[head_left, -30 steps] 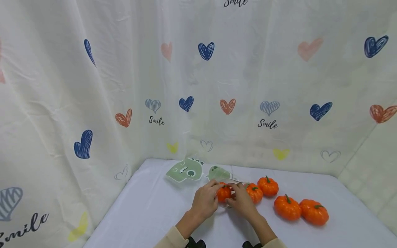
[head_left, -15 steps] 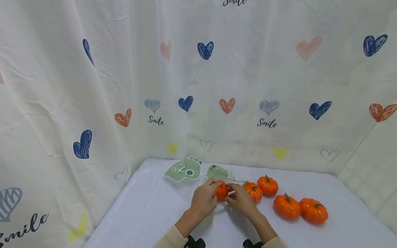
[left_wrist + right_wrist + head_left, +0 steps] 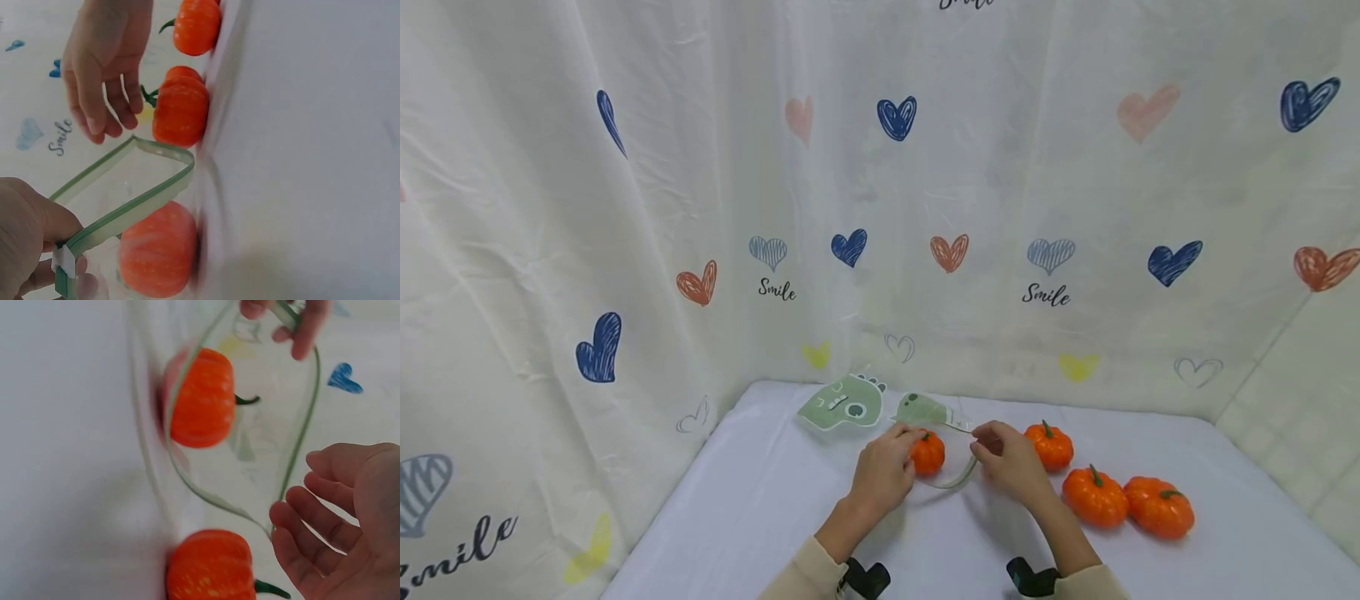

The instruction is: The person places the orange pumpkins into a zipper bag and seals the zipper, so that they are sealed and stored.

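left hand (image 3: 880,475) pinching green-rimmed clear bag (image 3: 125,187) mouth, small pumpkin (image 3: 928,452) inside on the table (image 3: 760,517), right hand (image 3: 1011,462) loose, fingers relaxed beside rim, hiding another pumpkin (image 3: 209,565) from head view

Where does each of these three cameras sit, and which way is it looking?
Head: looks forward and down at white table; both hands and forearms show.
Left wrist: looks past left hand pinching clear green-rimmed zip bag.
Right wrist: looks past open right hand.
Shared: small orange pumpkin inside bag.
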`<action>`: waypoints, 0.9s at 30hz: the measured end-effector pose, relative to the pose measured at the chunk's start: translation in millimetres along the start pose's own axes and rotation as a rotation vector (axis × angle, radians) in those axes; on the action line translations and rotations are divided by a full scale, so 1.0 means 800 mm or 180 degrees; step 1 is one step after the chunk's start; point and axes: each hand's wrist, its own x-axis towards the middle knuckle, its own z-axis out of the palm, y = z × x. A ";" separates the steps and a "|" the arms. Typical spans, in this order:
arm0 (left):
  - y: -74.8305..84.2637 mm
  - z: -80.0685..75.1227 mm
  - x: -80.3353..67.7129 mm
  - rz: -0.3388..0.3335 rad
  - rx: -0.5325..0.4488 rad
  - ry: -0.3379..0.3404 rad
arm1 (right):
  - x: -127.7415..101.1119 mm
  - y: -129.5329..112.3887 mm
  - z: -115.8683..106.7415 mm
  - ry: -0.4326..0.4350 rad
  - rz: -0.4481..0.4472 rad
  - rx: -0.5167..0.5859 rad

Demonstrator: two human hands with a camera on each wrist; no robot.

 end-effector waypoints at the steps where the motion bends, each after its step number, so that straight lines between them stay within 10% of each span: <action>1: -0.001 -0.001 0.001 -0.0012 -0.0009 -0.0006 | 0.001 0.003 -0.006 0.0073 -0.0020 -0.0006; 7: -0.006 -0.005 0.003 -0.0149 -0.0103 -0.0088 | 0.004 0.021 -0.035 0.0331 -0.0004 -0.0014; 27: -0.011 -0.009 0.003 -0.0344 -0.0166 -0.0138 | -0.002 0.048 -0.055 -0.0228 0.0362 0.0003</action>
